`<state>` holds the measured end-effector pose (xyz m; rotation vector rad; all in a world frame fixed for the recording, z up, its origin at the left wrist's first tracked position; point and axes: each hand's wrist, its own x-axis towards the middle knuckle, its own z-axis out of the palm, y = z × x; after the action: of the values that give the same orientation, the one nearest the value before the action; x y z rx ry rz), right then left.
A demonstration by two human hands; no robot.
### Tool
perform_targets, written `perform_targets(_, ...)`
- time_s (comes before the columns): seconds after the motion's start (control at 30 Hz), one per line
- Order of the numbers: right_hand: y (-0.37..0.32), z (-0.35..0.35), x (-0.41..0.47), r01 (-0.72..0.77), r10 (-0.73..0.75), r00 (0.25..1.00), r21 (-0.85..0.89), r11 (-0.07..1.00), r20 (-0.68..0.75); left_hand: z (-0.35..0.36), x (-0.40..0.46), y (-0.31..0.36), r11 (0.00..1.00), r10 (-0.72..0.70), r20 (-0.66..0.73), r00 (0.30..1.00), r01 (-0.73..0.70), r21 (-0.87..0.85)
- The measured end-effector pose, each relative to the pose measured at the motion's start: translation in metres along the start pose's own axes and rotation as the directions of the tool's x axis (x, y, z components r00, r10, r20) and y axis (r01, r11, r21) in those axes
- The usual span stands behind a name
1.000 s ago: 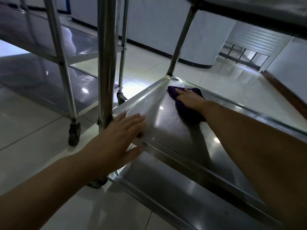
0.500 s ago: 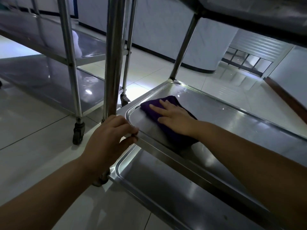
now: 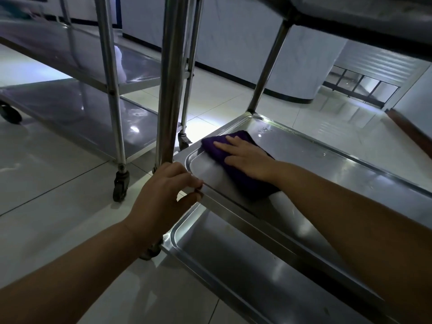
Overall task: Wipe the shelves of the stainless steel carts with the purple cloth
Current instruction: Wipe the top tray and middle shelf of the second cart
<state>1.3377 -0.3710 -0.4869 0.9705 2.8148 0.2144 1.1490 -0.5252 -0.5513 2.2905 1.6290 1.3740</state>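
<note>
Since the earlier frames the right hand (image 3: 249, 161) has drawn the cloth (image 3: 236, 164) back from the far corner of the middle shelf (image 3: 327, 174) toward the near left corner, and the left hand (image 3: 163, 195) has gone from lying flat on the shelf's edge to curling over its rim beside the post (image 3: 169, 78). Now the right hand lies flat on the cloth, fingers straight and spread, pressing rather than gripping; the cloth is bunched under the palm and reaches out past the fingertips to the left and back toward the wrist. Its long axis runs on a slant from the far left to the near right, roughly along the forearm. The left hand holds the rim with fingers above and thumb below, which looks like a steadying hold on the cart. The cloth sits just beside the shelf's left rim, and the bare run of shelf lies to the right of it, so I judge the next stroke goes rightward or back along the length, and the right hand, already on the cloth, is the one to make it. This shelf is smooth, shiny steel with a raised lip all round and a few bright specks near the far edge, perhaps droplets. Below it is the lower shelf (image 3: 233, 265), and another shelf hangs overhead. A second cart (image 3: 70, 101) stands well apart to the left on a glossy tiled floor (image 3: 58, 183), with white walls behind.
</note>
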Motion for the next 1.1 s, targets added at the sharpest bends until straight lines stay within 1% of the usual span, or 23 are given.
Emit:
perform_targets(0.07,0.017,-0.001,0.012,-0.048,0.050,0.999,-0.049,0.998,0.023,0.001,0.000,-0.001,1.000,-0.014,-0.007,1.000,0.014,-0.010)
perform_targets(0.23,0.053,0.001,0.041,-0.239,0.239,0.967,-0.020,0.971,0.090,0.003,-0.001,-0.004,1.000,-0.006,-0.025,1.000,0.005,-0.013)
perform_targets(0.3,0.064,0.003,0.056,-0.340,0.340,0.932,-0.025,0.940,0.125,0.003,-0.001,-0.006,1.000,-0.001,-0.031,1.000,0.001,-0.015)
perform_targets(0.4,0.069,0.005,0.070,-0.516,0.503,0.852,0.063,0.854,0.145,0.005,-0.002,-0.008,1.000,0.001,-0.041,0.999,-0.002,-0.016)
perform_targets(0.47,0.066,0.006,0.072,-0.560,0.541,0.825,0.112,0.821,0.162,0.005,-0.003,-0.010,1.000,0.006,-0.047,0.999,-0.006,-0.004)
perform_targets(0.57,0.052,0.008,0.067,-0.519,0.501,0.855,0.185,0.835,0.137,0.006,-0.004,-0.011,1.000,0.011,-0.065,0.998,-0.010,0.013)
perform_targets(0.67,0.019,0.009,0.056,-0.409,0.410,0.909,0.325,0.853,0.070,0.008,-0.004,-0.009,1.000,-0.001,-0.096,0.995,0.003,0.025)
perform_targets(0.7,0.007,0.009,0.051,-0.358,0.362,0.931,0.329,0.874,0.051,0.009,-0.005,-0.008,1.000,-0.014,-0.111,0.994,0.016,0.016)
perform_targets(0.77,-0.015,0.009,0.039,-0.256,0.256,0.966,0.262,0.931,0.036,0.011,-0.006,-0.006,0.999,-0.032,-0.133,0.991,0.034,0.019)
perform_targets(0.83,-0.032,0.007,0.025,-0.201,0.200,0.979,0.248,0.948,0.029,0.010,-0.005,-0.003,0.996,-0.003,-0.138,0.990,0.015,0.083)
perform_targets(0.9,-0.048,0.001,0.011,-0.173,0.169,0.985,0.301,0.938,0.042,0.004,-0.003,0.002,0.979,0.040,-0.143,0.989,-0.010,0.204)
perform_targets(0.93,-0.055,-0.002,0.004,-0.147,0.136,0.989,0.288,0.946,0.058,0.000,-0.002,0.003,0.962,0.048,-0.147,0.988,-0.006,0.274)
perform_targets(0.97,-0.062,-0.003,-0.003,-0.114,0.097,0.992,0.260,0.959,0.078,-0.003,0.000,0.004,0.945,0.041,-0.148,0.988,0.010,0.327)
perform_targets(1.03,-0.072,-0.006,-0.020,-0.061,0.036,0.993,0.240,0.969,0.109,-0.010,0.003,0.007,0.931,-0.011,-0.104,0.995,0.048,0.362)
perform_targets(1.1,-0.081,-0.008,-0.041,-0.070,0.044,0.995,0.289,0.955,0.094,-0.017,0.005,0.011,0.919,-0.033,-0.029,0.999,0.042,0.391)
